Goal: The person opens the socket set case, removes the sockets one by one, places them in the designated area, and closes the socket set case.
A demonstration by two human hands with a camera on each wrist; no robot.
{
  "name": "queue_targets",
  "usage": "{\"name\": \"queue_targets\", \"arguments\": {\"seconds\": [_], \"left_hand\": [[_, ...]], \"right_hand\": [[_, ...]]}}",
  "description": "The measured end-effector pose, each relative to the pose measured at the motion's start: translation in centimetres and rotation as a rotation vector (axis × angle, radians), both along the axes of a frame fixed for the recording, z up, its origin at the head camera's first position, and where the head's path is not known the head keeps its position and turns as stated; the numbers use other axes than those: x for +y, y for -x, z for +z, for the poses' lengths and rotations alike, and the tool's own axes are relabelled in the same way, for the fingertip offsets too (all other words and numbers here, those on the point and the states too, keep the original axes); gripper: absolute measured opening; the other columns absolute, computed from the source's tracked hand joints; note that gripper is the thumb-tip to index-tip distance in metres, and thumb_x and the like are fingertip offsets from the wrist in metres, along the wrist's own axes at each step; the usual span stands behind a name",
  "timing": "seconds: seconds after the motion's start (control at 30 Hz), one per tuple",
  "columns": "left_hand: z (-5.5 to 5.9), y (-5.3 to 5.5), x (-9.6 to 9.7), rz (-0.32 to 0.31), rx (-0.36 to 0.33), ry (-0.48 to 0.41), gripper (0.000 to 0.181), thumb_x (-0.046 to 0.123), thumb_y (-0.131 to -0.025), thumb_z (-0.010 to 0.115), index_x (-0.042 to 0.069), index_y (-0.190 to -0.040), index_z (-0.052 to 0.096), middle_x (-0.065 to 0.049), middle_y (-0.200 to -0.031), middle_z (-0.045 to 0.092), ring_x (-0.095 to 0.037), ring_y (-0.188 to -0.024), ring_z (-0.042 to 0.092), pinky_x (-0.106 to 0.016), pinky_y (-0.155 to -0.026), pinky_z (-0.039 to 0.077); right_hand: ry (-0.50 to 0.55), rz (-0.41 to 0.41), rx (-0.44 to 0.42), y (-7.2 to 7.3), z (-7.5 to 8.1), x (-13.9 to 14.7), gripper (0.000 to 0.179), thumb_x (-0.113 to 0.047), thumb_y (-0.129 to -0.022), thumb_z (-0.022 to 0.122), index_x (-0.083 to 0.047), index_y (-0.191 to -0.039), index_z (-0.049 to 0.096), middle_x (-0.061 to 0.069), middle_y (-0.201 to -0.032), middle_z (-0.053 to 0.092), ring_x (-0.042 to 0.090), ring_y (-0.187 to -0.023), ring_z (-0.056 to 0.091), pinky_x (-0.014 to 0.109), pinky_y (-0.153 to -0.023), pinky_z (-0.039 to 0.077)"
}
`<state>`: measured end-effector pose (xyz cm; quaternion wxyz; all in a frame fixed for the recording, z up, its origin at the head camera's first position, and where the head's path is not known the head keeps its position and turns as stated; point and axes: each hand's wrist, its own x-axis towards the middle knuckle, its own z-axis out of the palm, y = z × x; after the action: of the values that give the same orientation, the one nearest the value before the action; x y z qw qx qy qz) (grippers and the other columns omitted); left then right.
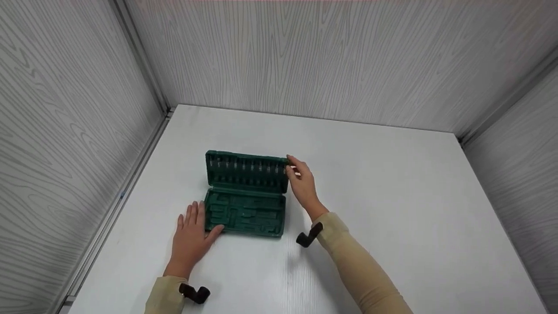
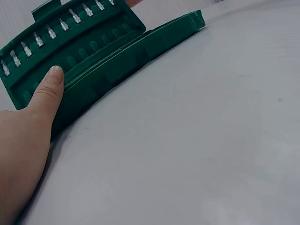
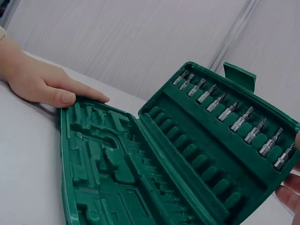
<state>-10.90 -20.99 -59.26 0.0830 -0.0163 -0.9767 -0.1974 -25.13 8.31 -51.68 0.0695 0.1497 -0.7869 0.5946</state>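
Observation:
A green plastic tool case (image 1: 246, 213) lies unfolded on the white table, its lid (image 1: 247, 174) tilted up at the back. The lid carries a row of silver screwdriver bits (image 3: 241, 118); the base shows moulded tool recesses (image 3: 117, 161). My left hand (image 1: 190, 240) rests at the case's left side, fingers straight, its thumb (image 2: 50, 86) on the front left corner. With my right hand (image 1: 303, 185) I pinch the lid's upper right corner between thumb and fingers. Only part of that hand shows at the edge of the right wrist view.
The white tabletop (image 1: 383, 196) stretches right of the case. Grey wood-grain panels (image 1: 279, 56) stand behind it and at both sides. A black bracket is on each sleeve (image 1: 348, 253). A latch tab (image 3: 240, 76) sticks out from the lid's outer edge.

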Motion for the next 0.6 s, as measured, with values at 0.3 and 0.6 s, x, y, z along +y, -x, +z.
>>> {"name": "queue_targets", "arguments": {"seconds": [0.3,0.6], "left_hand": [[-0.2,0.1,-0.3,0.013,0.018,-0.007,0.094,0.064,-0.087,0.044,-0.003,-0.147,0.017,-0.025,-0.149,0.019,-0.038,-0.138,0.015,-0.054,-0.108,0.01],[-0.7,0.0,-0.5,0.027,0.016,0.008,0.094,0.065,-0.087,0.044,-0.002,-0.147,0.016,-0.024,-0.149,0.019,-0.037,-0.138,0.015,-0.054,-0.108,0.01]], "right_hand": [[-0.06,0.021,-0.097,1.7,-1.4,-0.9,0.05,-0.018,-0.098,0.047,-0.008,-0.145,0.032,0.012,-0.135,0.043,0.021,-0.109,0.048,0.034,-0.092,0.042],[-0.058,0.011,-0.193,3.0,-3.2,-1.5,0.05,-0.018,-0.099,0.046,-0.003,-0.144,0.031,0.012,-0.139,0.042,0.023,-0.114,0.048,0.037,-0.094,0.041]]}}
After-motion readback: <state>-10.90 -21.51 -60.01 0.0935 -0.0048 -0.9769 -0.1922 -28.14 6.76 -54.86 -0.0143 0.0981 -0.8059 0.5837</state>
